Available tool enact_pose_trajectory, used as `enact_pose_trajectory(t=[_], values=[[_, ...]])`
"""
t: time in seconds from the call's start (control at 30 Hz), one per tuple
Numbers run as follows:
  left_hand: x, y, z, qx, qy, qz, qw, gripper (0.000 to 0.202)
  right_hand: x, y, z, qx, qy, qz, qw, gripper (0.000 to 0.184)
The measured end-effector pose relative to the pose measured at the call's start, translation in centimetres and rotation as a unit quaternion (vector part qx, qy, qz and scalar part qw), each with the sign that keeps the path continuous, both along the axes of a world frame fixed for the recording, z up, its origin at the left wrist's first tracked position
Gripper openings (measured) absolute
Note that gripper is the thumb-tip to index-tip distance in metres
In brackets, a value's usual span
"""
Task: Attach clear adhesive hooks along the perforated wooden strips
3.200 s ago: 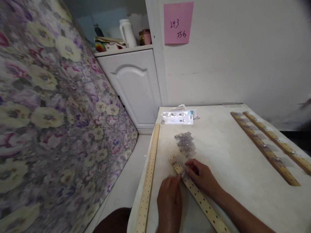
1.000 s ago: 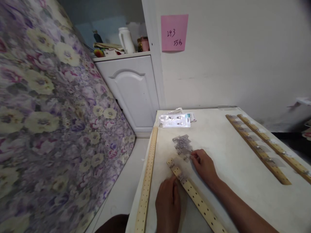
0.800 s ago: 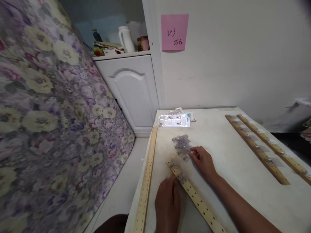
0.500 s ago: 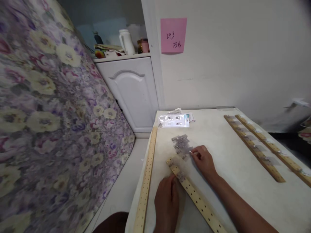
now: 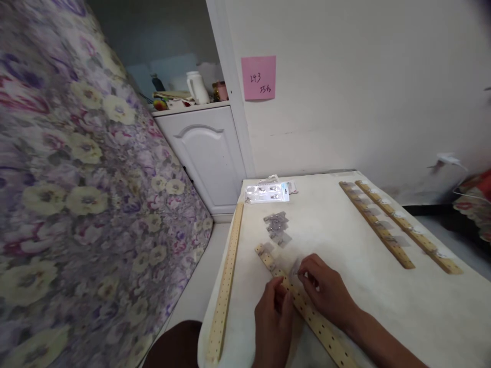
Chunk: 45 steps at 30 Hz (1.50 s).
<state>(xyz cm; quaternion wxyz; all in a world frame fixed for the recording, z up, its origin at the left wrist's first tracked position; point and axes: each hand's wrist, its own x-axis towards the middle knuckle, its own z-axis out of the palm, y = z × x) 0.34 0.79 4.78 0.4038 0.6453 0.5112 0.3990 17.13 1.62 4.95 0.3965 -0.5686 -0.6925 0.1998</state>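
Your right hand [image 5: 322, 289] pinches a small clear plastic packet [image 5: 295, 267] against the pale perforated wooden strip [image 5: 326, 333] lying near you. Your left hand [image 5: 273, 314] rests curled fingertips on that strip; whether it grips is unclear. Farther off lie more clear packets [image 5: 276, 228], then a clear blister pack [image 5: 267, 192] holding small metal pieces.

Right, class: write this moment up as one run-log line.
left hand: resting on perforated wooden strip | right hand: pinching small clear packet over strip | packet pile: beyond strip, on table
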Motion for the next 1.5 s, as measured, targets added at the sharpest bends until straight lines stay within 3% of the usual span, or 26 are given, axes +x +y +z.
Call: enact_pose_trajectory(t=[0.2, 0.43, 0.53, 0.63, 0.7, 0.8, 0.93, 1.23, 1.5], values=[[1.3, -1.5, -0.4, -0.087, -0.079, -0.011, 0.993, 0.023, -0.1, -3.7, 0.8, 0.020, -0.056, 0.025, 0.998, 0.010], [2.1, -3.3, -0.5, -0.205, -0.219, -0.026, 0.954, 0.027, 0.6, -5.7, 1.5, 0.055, 0.001, 0.116, 0.992, 0.025], [2.2, -4.0, -0.5, -0.251, -0.267, -0.023, 0.930, 0.028, 1.4, -5.9, 1.5, 0.060, 0.049, 0.062, 0.995, 0.020], [2.2, -4.5, -0.7, -0.269, -0.281, -0.022, 0.921, 0.029, 2.3, -5.5, 0.9, -0.002, 0.097, 0.002, 0.995, 0.014], [2.3, -4.7, -0.8, -0.270, -0.280, -0.028, 0.921, 0.030, 2.6, -5.1, 0.1, -0.071, 0.142, 0.013, 0.987, 0.015], [2.4, -4.8, -1.1, -0.277, -0.277, -0.038, 0.919, 0.029, 2.5, -4.6, -1.4, -0.160, 0.251, 0.058, 0.953, 0.014], [2.3, -4.7, -1.4, -0.236, -0.240, -0.057, 0.940, 0.027, 1.9, -4.0, -2.6, -0.201, 0.340, 0.079, 0.915, 0.014], [1.5, -3.2, -2.4, -0.137, -0.134, 0.003, 0.981, 0.030, 0.9, -1.7, -3.2, -0.202, 0.291, 0.060, 0.933, 0.014], [0.7, -1.2, -3.0, -0.058, -0.009, 0.042, 0.997, 0.029, 0.2, 1.0, -4.0, -0.198, 0.235, 0.039, 0.951, 0.018]])
